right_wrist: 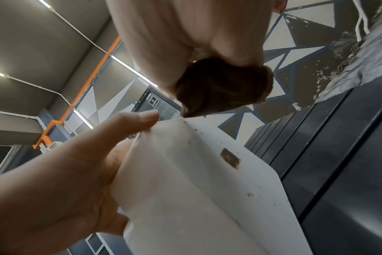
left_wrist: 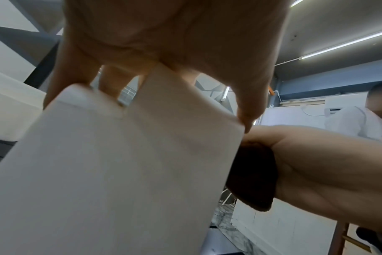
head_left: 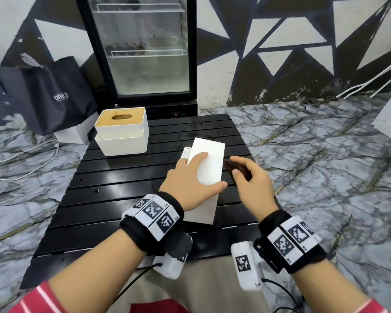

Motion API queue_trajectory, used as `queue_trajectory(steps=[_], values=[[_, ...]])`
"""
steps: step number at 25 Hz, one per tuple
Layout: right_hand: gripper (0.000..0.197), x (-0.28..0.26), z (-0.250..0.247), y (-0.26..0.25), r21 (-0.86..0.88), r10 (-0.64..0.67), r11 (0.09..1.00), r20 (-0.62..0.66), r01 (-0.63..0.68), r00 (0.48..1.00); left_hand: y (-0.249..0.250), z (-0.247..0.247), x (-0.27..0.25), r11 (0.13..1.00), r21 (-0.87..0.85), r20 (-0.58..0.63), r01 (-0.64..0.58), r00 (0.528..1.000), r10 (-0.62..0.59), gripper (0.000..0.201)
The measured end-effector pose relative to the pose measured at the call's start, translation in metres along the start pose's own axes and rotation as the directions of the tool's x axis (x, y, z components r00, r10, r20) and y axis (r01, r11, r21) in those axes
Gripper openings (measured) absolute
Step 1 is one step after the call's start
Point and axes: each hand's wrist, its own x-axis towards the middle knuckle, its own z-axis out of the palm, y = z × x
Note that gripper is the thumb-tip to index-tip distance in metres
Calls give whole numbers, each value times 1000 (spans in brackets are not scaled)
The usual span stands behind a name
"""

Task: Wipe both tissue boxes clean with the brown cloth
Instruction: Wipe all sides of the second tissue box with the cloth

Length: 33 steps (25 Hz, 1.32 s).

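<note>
A plain white tissue box (head_left: 212,150) is lifted and tilted over the middle of the black slatted table (head_left: 113,195). My left hand (head_left: 209,171) grips it, fingers over its top face and thumb on its right edge. My right hand (head_left: 246,168) pinches the folded brown cloth (head_left: 229,166) against the box's right side. In the right wrist view the cloth (right_wrist: 220,88) touches the box's upper corner, and brown stains (right_wrist: 230,157) mark the box (right_wrist: 196,198). A second tissue box (head_left: 122,136), white with a wooden lid, stands at the table's back left.
A glass-door fridge (head_left: 142,53) stands just behind the table. A black bag (head_left: 52,96) and a white box (head_left: 75,134) sit on the marble floor at the left, with cables nearby. Another person (left_wrist: 360,120) shows at the right of the left wrist view.
</note>
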Motion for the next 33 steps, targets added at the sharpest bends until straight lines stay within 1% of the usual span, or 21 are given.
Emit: queue_trajectory(steps=[3,6,10,12,14,15,17,19,24,26,29,30,33], values=[[32,1,4,4,42,13,999,4,-13,1000,-6,-8,-1,994,-99,-32,-36,999,33,82],[34,4,23,2,117,1,993,33,-5,999,-20,-26,1,969,-246,-74,-33,997,15,73],[33,8,56,-22,184,-43,982,61,31,997,-45,-46,5,922,-387,-54,-12,999,-10,85],[40,3,73,-32,221,-74,974,125,45,989,-54,-52,4,899,-439,-28,-9,1000,-4,93],[50,-6,87,-35,191,-119,978,206,79,971,-61,-56,4,880,-474,-29,-16,1000,3,93],[51,-11,92,-33,159,-138,982,226,103,964,-64,-57,5,870,-493,-35,-19,999,2,91],[47,-20,100,-30,111,-165,984,242,142,956,-69,-59,7,847,-531,-54,-19,998,-12,83],[46,-26,107,-33,73,-193,981,260,180,946,-73,-62,10,835,-550,-63,-18,998,-20,78],[48,-7,112,-39,24,-257,966,239,259,936,-73,-60,17,821,-569,-66,-41,998,4,82],[50,-3,111,-35,15,-247,968,230,251,941,-74,-58,17,813,-581,-77,-39,997,-7,79],[49,-13,110,-33,21,-162,987,231,162,959,-74,-56,16,806,-592,-73,-23,997,-25,66],[49,-17,111,-34,25,-142,990,239,141,960,-74,-55,16,804,-594,-72,-22,997,-26,66],[54,-6,113,-43,6,-173,984,237,177,956,-71,-56,18,809,-586,-78,-34,997,-15,68]])
